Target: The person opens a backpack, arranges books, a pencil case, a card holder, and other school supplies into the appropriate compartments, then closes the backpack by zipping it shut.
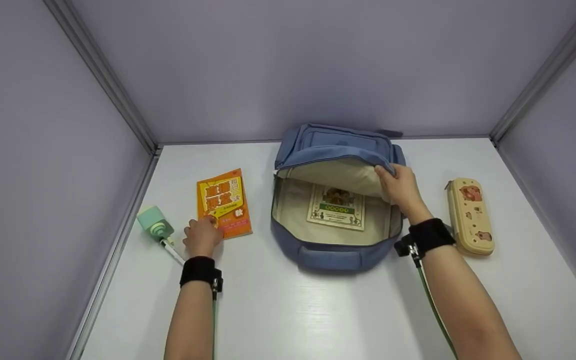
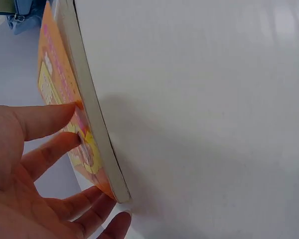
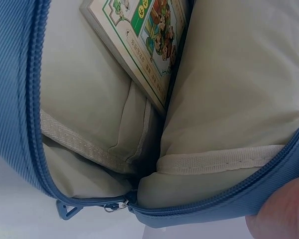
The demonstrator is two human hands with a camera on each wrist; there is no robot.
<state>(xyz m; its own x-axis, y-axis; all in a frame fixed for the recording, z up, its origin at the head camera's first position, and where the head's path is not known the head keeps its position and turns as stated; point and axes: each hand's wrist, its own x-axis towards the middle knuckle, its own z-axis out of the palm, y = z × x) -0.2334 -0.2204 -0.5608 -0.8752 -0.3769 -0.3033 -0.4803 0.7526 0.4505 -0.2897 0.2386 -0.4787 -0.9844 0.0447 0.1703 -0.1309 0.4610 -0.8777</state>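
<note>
Grey walls (image 1: 288, 70) surround a white counter (image 1: 288, 315), where the orange book (image 1: 230, 210) lies left of the unzipped backpack (image 1: 330, 260), its long axis pointing mostly away from the person. The left hand (image 1: 202, 237) is nearer, at the book's near left corner, its grip loose, fingertips touching the cover. The right hand's (image 1: 404, 190) grip pinches the backpack's raised flap (image 1: 335, 175).

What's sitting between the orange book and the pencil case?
The head view shows the open blue backpack between the orange book and the pencil case, with another book inside and the right hand gripping its flap.
</note>
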